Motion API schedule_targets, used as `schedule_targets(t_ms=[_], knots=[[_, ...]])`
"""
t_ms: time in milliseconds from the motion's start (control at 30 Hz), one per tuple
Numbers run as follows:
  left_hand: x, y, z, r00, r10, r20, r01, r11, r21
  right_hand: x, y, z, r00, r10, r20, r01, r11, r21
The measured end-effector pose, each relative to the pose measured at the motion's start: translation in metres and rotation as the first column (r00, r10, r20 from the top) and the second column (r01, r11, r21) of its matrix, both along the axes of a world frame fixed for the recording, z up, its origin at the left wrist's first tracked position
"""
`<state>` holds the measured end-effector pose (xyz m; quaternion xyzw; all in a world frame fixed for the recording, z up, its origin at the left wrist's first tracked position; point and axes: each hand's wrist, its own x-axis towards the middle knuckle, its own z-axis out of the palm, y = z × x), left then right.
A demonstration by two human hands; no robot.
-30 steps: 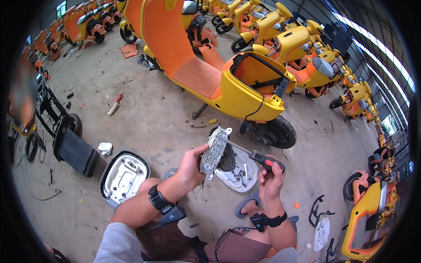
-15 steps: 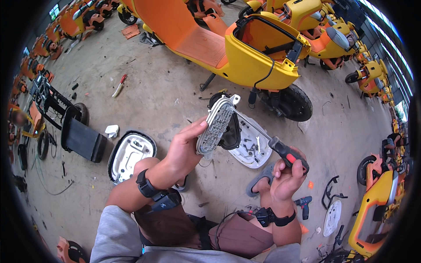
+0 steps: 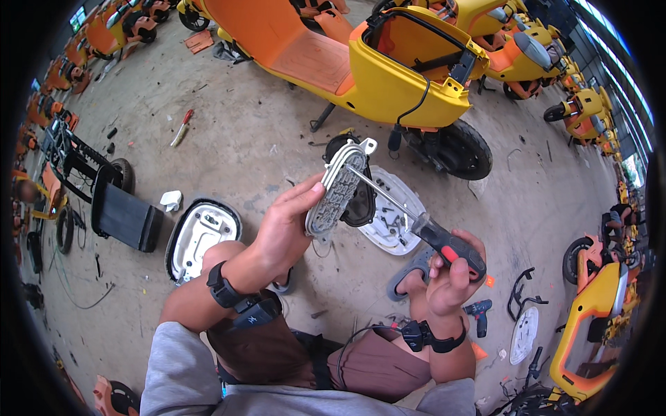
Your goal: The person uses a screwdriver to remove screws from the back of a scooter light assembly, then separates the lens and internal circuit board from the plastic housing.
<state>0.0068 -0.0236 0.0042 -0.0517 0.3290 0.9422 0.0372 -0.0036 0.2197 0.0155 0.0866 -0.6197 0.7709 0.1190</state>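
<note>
My left hand (image 3: 283, 225) grips a flat oval module (image 3: 336, 201) by its left edge, thumb on the rim. The module has a bumpy grey face, a pale layered rim and a small tab with a hole at its top. In my right hand (image 3: 454, 288) is a screwdriver (image 3: 444, 244) with a black and red handle, and its shaft slants up to the left. The tip rests at the upper part of the bumpy face; whether it presses in I cannot tell. Just behind the module is a black oval housing (image 3: 361, 204), partly hidden.
A white tray-like cover (image 3: 409, 239) with loose small parts lies beyond my hands. To the left sits a black-rimmed white shell (image 3: 186, 260). A yellow and orange scooter (image 3: 388, 104) stands ahead, and a cordless drill (image 3: 479, 319) lies at right.
The screwdriver tip has shifted from the module's upper right edge onto its bumpy face. The screwdriver and my right hand sit slightly more to the left. My left hand keeps its hold.
</note>
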Motion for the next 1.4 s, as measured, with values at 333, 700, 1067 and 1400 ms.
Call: schedule_targets(t_ms=[333, 700, 1067, 1400], knots=[[0.001, 0.0, 0.001, 1.0, 0.009, 0.02, -0.006, 0.993, -0.119, 0.007, 0.012, -0.025, 0.971, -0.037, -0.235, 0.089, 0.972, 0.216], [0.002, 0.002, 0.006, 0.997, 0.018, 0.074, -0.01, 0.994, -0.111, 0.003, 0.014, -0.017, 0.934, -0.008, -0.358, 0.132, 0.937, 0.324], [-0.001, 0.0, -0.005, 0.989, 0.099, 0.109, -0.041, 0.896, -0.443, -0.001, -0.002, -0.002, 0.988, -0.025, -0.152, 0.048, 0.987, 0.152], [0.0, 0.004, -0.013, 0.992, 0.124, -0.02, -0.1, 0.685, -0.722, -0.006, 0.0, -0.001, 0.994, -0.028, -0.109, 0.047, 0.983, 0.18]])
